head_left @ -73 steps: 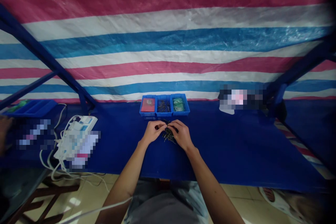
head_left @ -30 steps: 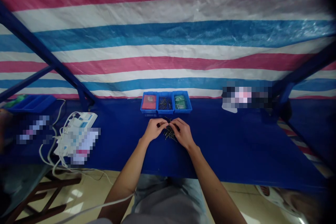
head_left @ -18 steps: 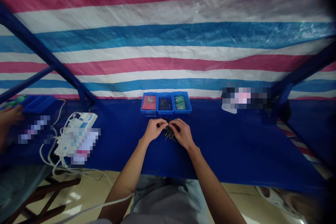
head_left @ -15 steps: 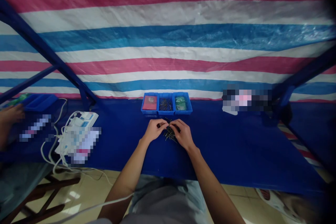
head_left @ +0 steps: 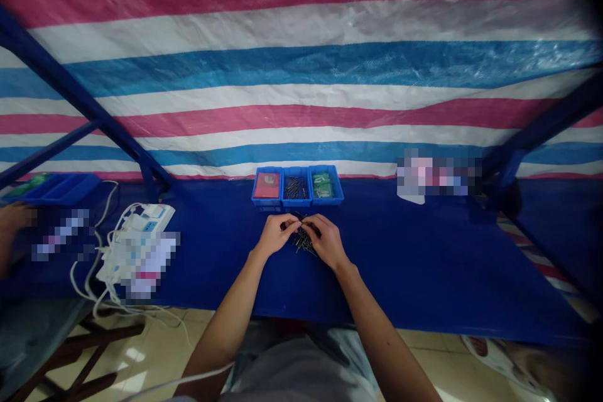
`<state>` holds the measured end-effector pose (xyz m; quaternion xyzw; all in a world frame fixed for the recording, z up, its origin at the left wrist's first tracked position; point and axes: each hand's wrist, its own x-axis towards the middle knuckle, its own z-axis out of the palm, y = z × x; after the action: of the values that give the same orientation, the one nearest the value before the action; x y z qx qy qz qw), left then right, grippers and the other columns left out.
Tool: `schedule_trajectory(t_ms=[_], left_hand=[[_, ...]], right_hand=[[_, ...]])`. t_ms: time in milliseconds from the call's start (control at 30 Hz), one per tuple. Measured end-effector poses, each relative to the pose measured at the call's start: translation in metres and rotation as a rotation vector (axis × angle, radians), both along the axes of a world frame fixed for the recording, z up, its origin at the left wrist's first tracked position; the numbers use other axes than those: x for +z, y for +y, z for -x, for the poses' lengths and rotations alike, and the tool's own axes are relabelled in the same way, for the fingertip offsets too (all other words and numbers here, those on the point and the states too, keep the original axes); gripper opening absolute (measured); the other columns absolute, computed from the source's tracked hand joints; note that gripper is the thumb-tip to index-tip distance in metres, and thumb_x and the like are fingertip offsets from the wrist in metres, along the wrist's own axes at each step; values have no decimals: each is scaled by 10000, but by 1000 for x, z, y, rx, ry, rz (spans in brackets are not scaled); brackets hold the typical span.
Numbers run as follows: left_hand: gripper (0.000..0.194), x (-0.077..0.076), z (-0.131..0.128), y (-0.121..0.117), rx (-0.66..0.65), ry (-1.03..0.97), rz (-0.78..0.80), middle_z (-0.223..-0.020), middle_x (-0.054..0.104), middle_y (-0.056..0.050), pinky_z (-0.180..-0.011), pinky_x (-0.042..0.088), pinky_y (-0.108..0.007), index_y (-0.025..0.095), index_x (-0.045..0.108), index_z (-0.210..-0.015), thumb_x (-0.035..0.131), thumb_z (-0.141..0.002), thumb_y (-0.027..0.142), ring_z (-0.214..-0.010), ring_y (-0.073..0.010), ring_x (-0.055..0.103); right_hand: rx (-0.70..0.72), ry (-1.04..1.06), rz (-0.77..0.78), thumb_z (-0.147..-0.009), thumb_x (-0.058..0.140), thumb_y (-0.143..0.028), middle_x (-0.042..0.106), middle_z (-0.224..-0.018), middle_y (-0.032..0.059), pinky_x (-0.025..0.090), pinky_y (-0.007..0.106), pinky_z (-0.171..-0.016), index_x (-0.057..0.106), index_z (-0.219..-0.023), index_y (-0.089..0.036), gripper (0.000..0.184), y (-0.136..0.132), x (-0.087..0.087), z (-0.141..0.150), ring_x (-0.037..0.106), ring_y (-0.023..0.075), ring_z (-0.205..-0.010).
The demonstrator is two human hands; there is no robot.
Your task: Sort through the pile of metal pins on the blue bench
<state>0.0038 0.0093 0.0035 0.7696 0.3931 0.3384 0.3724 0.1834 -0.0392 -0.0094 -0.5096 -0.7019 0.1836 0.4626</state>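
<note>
A small heap of thin dark metal pins (head_left: 302, 241) lies on the blue table cover (head_left: 414, 264). My left hand (head_left: 275, 234) and my right hand (head_left: 326, 239) meet just above the heap, fingers curled and pinched together at the tips around something small that I cannot make out. Behind the hands stand three small blue bins: one with a red part (head_left: 267, 186), one with dark pins (head_left: 296, 188), one with green parts (head_left: 323, 185).
A white device with looped white cables (head_left: 136, 245) sits at the left. Another person's hand (head_left: 12, 218) rests at the far left near a blue tray (head_left: 59, 188). Blue frame bars (head_left: 89, 107) slant on both sides before a striped tarp (head_left: 301, 75).
My hands have stayed pinched together over the pin heap, with only slight finger motion. The other person's hand at the far left has shifted a little.
</note>
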Motion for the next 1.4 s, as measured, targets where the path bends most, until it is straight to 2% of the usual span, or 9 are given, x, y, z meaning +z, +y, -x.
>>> schedule_trajectory(t_ms=[200,533,1033,1400], left_hand=[[265,-1,-1,1,-19,31,-1,-707,713,-22,-581,382,-221,146,741,-887,602,-920,369,-584,-122,563],[274,0,-1,0,-38,38,-3,-737,726,-29,-616,417,-222,156,736,-829,565,-944,336,-635,-140,615],[226,-3,-1,0,-25,30,-22,-732,731,-17,-641,424,-222,158,743,-841,592,-932,300,-649,-135,634],[232,-5,-1,1,-18,21,-15,-736,727,-25,-641,435,-223,152,739,-855,595,-931,317,-654,-141,634]], right_hand=[[1,50,-10,-985,527,-267,679,-924,55,514,326,-798,691,-962,-241,168,2,-6,0,644,201,-857],[3,51,-16,-973,550,-261,690,-936,56,523,325,-828,710,-970,-241,161,1,-4,1,658,201,-874],[-9,29,-12,-983,532,-253,662,-895,43,486,313,-772,679,-917,-231,163,2,-4,0,628,189,-825],[-35,-94,5,-1014,461,-287,607,-802,35,425,290,-699,608,-829,-211,248,-1,3,1,576,175,-751]])
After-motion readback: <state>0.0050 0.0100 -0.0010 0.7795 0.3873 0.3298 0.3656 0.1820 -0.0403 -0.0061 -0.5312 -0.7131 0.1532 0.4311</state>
